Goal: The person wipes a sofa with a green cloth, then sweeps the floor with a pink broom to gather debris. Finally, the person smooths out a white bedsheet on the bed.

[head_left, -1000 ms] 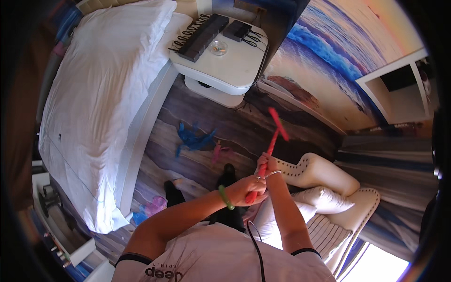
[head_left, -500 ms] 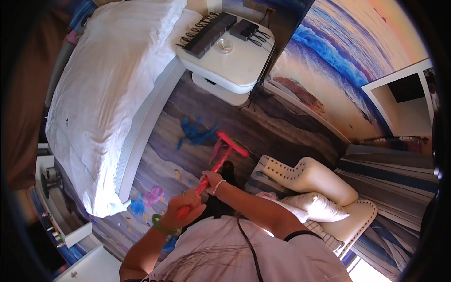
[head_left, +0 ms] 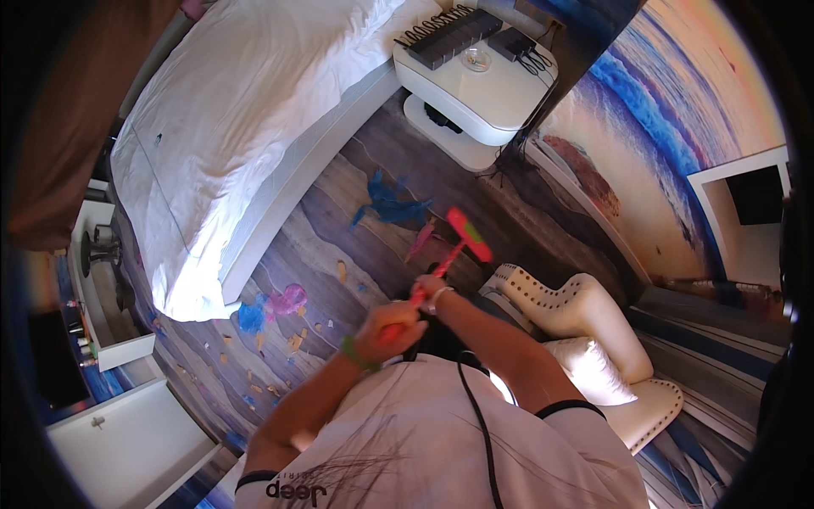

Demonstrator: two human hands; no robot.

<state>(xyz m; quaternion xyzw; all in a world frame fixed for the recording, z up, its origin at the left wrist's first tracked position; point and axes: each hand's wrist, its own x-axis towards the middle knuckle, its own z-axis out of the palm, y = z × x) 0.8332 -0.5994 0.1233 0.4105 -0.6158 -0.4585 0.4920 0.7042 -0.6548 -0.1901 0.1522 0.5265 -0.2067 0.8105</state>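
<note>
A red broom (head_left: 469,235) slants across the middle of the view, its head, with a green patch, low over the floor ahead. I cannot make out its bristles. My left hand (head_left: 390,332), with a green band at the wrist, is closed round the top end of the handle. Lower down the handle, my right hand (head_left: 429,293) is wrapped round it too. Close to the broom head lies a crumpled pink scrap (head_left: 420,241). A bigger blue crumpled scrap (head_left: 390,200) is on the floor left of it.
Blue and pink scraps (head_left: 288,300) and tan bits litter the floor by the bed (head_left: 254,110). A white nightstand (head_left: 449,93) holds black boxes and a glass dish. Right of me stands a cream studded armchair (head_left: 606,314) with a pillow. An open drawer (head_left: 127,352) juts out at left.
My view has turned, so the room sits differently in it. The broom head has shifted right relative to the pink scrap and now lies beside it. Both hands keep their hold.
</note>
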